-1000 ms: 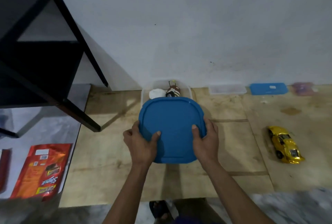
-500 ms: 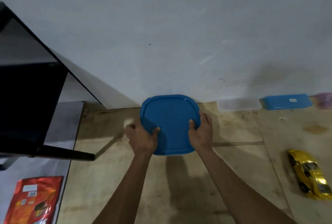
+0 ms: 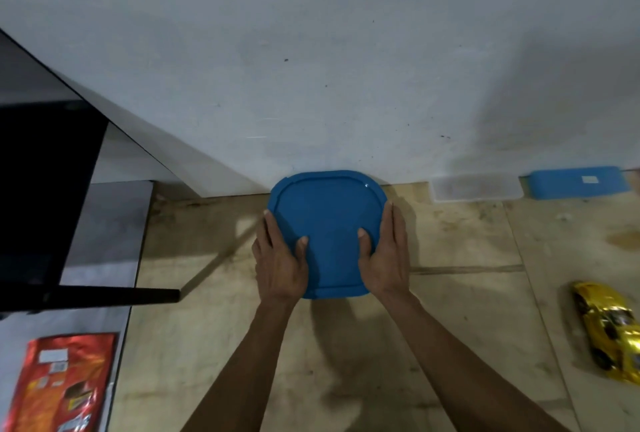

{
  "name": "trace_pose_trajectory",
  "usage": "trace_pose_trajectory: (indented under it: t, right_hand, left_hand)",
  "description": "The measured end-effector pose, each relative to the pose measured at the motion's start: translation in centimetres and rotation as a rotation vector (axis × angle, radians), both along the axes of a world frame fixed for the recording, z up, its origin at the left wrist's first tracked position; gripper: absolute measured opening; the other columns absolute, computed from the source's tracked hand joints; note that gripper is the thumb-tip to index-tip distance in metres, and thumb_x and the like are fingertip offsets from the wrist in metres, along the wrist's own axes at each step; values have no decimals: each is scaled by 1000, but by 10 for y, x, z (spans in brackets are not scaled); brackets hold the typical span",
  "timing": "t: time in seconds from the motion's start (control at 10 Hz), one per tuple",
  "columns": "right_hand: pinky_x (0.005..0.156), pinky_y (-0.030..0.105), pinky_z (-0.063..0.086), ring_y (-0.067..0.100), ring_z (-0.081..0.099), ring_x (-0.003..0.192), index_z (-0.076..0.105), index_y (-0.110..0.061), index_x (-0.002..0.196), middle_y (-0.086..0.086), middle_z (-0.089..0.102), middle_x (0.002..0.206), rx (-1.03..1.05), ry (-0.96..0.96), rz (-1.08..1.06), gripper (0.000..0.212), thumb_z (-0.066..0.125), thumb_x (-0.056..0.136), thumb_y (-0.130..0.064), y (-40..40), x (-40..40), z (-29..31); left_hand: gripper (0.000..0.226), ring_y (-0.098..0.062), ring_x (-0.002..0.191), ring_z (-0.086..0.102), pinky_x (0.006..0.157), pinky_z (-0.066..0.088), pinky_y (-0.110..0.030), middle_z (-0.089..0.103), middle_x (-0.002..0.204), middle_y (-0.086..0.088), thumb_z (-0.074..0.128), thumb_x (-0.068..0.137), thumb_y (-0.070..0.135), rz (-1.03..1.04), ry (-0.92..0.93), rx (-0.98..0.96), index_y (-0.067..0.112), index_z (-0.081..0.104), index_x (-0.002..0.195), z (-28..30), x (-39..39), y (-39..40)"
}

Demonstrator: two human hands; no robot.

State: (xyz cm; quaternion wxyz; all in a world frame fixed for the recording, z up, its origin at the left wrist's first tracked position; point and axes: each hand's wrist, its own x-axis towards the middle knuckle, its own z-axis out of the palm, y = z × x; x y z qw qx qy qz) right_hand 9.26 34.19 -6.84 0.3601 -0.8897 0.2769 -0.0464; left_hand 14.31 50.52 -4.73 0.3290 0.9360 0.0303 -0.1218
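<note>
Between both palms, hard against the wall, the lid (image 3: 329,223) now lies flat over the box and hides it completely. A second ago it was held short of the uncovered box. Left hand (image 3: 280,258) and right hand (image 3: 384,258) flank its edges, fingers straight, thumbs pressing on top, no clasp. Judgement: lid placed, sealing press likely remains. Car (image 3: 606,331) lies well right.

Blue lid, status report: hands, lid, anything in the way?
Left hand and right hand flat along the blue lid sides, thumbs on top. Lid level, by the wall. Yellow toy car apart, off right.
</note>
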Motion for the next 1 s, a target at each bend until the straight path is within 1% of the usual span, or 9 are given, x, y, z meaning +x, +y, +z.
trace_pose_trajectory:
  t: [0.1, 0.2, 0.3, 0.5, 0.6, 0.7, 0.8, 0.9, 1.0]
  right_hand:
    - [121, 32, 14, 20, 13, 151, 6, -14, 160, 1, 6, 168, -155, 0, 90, 70, 34, 105, -46, -1, 1, -3]
    - [123, 33, 16, 19, 14, 151, 8, -13, 159, 1, 6, 168, -179, 16, 100, 70, 36, 104, -45, -3, 2, -6]
    - [123, 36, 19, 17, 14, 152, 7, -13, 160, 1, 4, 168, -180, 27, 107, 71, 39, 104, -45, -2, 3, -4]
    - [123, 41, 22, 20, 11, 153, 0, -18, 160, -4, -3, 168, -125, 99, 140, 74, 36, 103, -50, -4, 4, 7]
    - [120, 44, 26, 23, 6, 154, -7, -23, 159, -10, -10, 167, -95, 209, 180, 80, 36, 100, -57, -11, 6, 18]
    - [120, 46, 23, 25, 1, 154, -8, -27, 158, -11, -14, 166, -45, 292, 215, 85, 43, 97, -59, -17, 7, 34]
    - [121, 45, 18, 26, 0, 154, -8, -31, 158, -6, -12, 167, -7, 228, 189, 85, 48, 97, -55, -17, -1, 51]
    - [123, 40, 8, 22, -1, 155, -6, -29, 158, -2, -10, 168, 37, 152, 145, 82, 47, 99, -50, -10, -19, 66]
    - [123, 42, 12, 23, 5, 154, -2, -30, 159, -2, -5, 168, 96, 116, 90, 77, 45, 101, -48, -2, -38, 78]
  left_hand:
    - [87, -34, 151, 16, 116, 30, -51, 0, 169, -6, 37, 100, 61, -77, -24, 86, 17, -6, 161, -7, 0, 3]
    - [91, -32, 152, 17, 114, 33, -52, -1, 169, -4, 37, 97, 67, -90, -20, 125, 18, -6, 160, -11, 2, 4]
    - [93, -30, 153, 15, 115, 33, -52, -1, 169, -4, 36, 96, 69, -101, -23, 132, 18, -6, 160, -12, 3, 4]
    - [94, -28, 154, 10, 113, 35, -60, -5, 169, 1, 32, 94, 73, -110, 44, 183, 23, -11, 159, -6, 5, 4]
    - [95, -29, 154, 3, 113, 29, -65, -5, 168, 1, 36, 92, 75, -113, 99, 220, 26, -10, 159, 2, 10, 3]
    - [98, -30, 154, -8, 117, 17, -67, -11, 168, -1, 42, 90, 74, -113, 179, 227, 27, -9, 159, 13, 14, 4]
    - [93, -32, 154, -10, 118, 14, -68, -14, 168, -3, 42, 93, 69, -113, 164, 190, 26, -9, 159, 28, 7, 7]
    - [86, -32, 154, -7, 117, 15, -66, -12, 168, -5, 40, 97, 64, -129, 91, 177, 28, -7, 159, 39, -13, 11]
    - [81, -32, 154, -3, 117, 19, -64, -8, 168, -6, 38, 98, 63, -153, 34, 168, 28, -2, 160, 47, -32, 11]
